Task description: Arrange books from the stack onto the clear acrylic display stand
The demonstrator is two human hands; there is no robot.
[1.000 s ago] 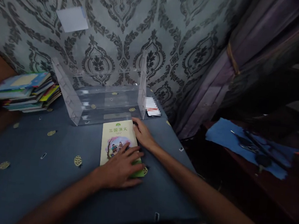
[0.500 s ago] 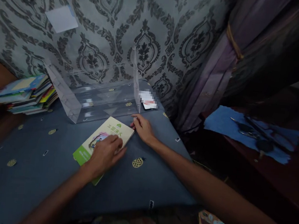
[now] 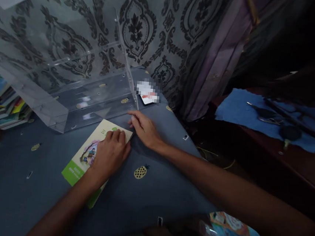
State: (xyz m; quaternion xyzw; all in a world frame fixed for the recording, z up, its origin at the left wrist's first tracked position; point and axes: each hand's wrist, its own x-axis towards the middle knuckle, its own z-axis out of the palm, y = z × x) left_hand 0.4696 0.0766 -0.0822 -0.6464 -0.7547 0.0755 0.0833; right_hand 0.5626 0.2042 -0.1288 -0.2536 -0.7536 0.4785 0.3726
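Note:
A cream and green paperback book (image 3: 87, 154), with a picture of figures under a pink tree, lies tilted on the patterned cloth. My left hand (image 3: 111, 150) is over its upper right part, fingers bent on the cover and thumb along the right edge. My right hand (image 3: 145, 131) rests just beyond the book's upper right corner, fingers loosely bent and apart, holding nothing I can see. Its fingertips are close to the front corner of a clear plastic rack (image 3: 59, 118); whether they touch it I cannot tell.
Stacked books (image 3: 5, 107) stand left of the rack. A phone-like object (image 3: 148, 98), partly pixelated, lies to its right. Glasses and small tools lie on a blue cloth (image 3: 233, 110) on a dark red surface at right. A colourful book (image 3: 235, 233) is low at right.
My left hand has shifted up the cover, its fingers now covering part of the title. My right hand stays near the rack's corner. The view has turned right and tilted down.

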